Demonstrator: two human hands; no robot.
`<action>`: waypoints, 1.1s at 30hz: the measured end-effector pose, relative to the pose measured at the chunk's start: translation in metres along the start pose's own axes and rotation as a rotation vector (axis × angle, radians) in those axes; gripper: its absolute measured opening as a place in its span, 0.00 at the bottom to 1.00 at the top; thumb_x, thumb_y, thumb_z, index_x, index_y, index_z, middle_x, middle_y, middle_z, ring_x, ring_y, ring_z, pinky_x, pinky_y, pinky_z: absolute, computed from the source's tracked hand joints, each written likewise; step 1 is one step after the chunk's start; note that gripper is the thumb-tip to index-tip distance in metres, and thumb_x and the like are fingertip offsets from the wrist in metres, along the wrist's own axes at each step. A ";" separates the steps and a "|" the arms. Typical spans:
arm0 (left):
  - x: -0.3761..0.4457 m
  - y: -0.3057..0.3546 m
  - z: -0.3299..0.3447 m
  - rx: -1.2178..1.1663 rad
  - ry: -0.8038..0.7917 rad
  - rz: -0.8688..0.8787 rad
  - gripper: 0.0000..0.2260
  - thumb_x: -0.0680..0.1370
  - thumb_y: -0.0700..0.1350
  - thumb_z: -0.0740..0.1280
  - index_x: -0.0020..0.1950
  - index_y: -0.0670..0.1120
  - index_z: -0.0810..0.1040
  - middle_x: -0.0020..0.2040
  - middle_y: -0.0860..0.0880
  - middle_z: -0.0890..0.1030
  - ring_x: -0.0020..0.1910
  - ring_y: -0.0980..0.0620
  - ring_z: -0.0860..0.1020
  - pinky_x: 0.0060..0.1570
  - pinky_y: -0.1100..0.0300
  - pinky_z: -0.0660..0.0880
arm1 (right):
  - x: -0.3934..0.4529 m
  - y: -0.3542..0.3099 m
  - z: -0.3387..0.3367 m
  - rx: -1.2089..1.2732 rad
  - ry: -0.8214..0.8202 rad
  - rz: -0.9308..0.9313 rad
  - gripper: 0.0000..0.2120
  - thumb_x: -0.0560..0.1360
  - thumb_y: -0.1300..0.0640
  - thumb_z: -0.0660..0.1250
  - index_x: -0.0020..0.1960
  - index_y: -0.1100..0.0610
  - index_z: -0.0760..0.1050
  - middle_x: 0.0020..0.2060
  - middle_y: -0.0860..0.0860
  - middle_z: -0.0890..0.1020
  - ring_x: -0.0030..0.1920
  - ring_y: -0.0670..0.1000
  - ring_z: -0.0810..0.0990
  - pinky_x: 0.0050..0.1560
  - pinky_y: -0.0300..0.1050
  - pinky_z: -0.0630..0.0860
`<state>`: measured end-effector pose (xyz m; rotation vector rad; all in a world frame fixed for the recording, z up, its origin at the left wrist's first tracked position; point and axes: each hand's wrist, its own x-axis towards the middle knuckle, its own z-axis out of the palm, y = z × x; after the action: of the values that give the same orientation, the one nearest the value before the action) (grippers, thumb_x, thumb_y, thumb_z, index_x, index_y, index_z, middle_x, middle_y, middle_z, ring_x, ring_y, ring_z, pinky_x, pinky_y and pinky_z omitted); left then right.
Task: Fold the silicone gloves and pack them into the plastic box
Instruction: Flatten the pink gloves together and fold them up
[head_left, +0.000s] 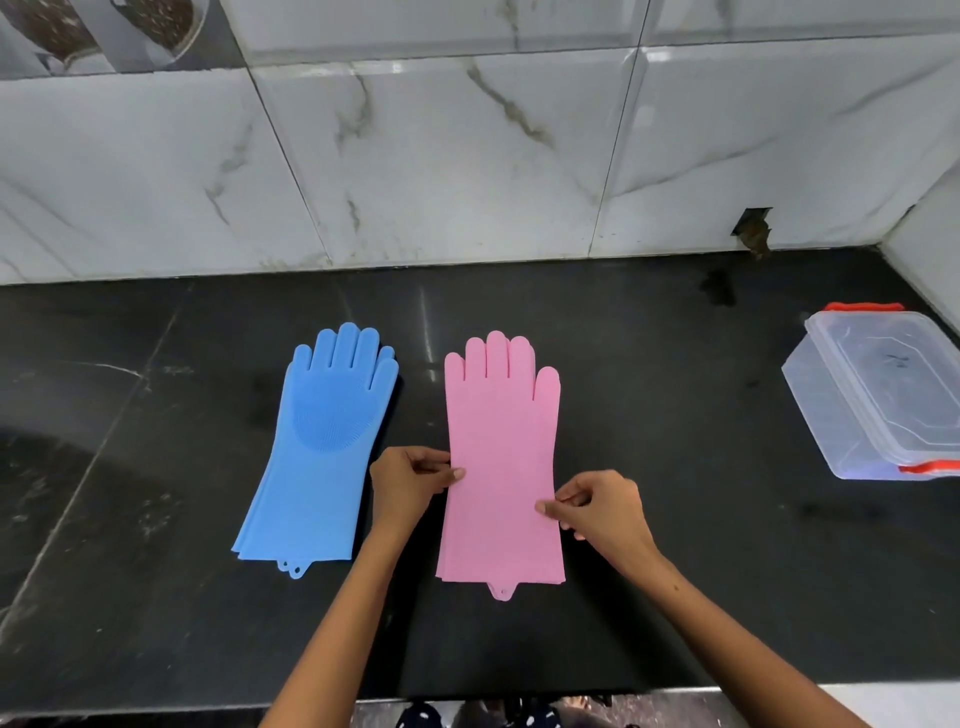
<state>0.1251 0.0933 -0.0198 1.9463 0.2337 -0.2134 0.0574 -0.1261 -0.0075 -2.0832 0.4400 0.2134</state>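
I see the pink glove (501, 457) flat on the black counter (675, 415), long axis running away from me, fingertips toward the wall; my left hand (410, 480) pinches its left edge and my right hand (597, 512) its right, both at the cuff half. The blue glove (322, 441) lies just beside it, untouched, each colour seemingly a stack of 2, and the plastic box (878, 395) sits well apart on the right, lid on, partly cut off by the frame.

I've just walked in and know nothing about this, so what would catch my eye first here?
Two bright gloves lying flat on the black countertop: a blue silicone glove on the left and a pink silicone glove beside it. The left hand and right hand pinch the pink glove's edges. Far right stands a clear plastic box, lid on, with orange clips.
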 end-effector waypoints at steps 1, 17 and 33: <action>-0.003 0.000 0.000 0.013 0.003 0.003 0.10 0.65 0.39 0.79 0.45 0.43 0.85 0.39 0.47 0.85 0.40 0.52 0.83 0.43 0.63 0.79 | -0.003 0.001 0.002 0.010 -0.013 0.010 0.08 0.66 0.56 0.77 0.36 0.57 0.80 0.30 0.49 0.83 0.30 0.47 0.82 0.28 0.36 0.77; -0.035 0.004 0.023 0.153 0.073 0.089 0.05 0.73 0.35 0.70 0.47 0.42 0.84 0.41 0.49 0.83 0.41 0.54 0.81 0.46 0.61 0.78 | -0.018 0.016 -0.021 0.036 -0.022 0.093 0.03 0.69 0.61 0.74 0.41 0.58 0.80 0.36 0.51 0.84 0.37 0.47 0.84 0.34 0.40 0.81; -0.023 -0.011 0.003 0.535 -0.095 0.691 0.16 0.74 0.30 0.66 0.58 0.42 0.81 0.60 0.46 0.79 0.59 0.51 0.78 0.63 0.62 0.71 | 0.003 0.016 -0.033 -0.358 0.050 -0.402 0.10 0.72 0.62 0.70 0.50 0.51 0.82 0.48 0.44 0.83 0.45 0.45 0.81 0.48 0.46 0.80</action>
<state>0.0999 0.0929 -0.0254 2.4078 -0.6159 0.1040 0.0531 -0.1628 -0.0040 -2.4802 0.0019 -0.0005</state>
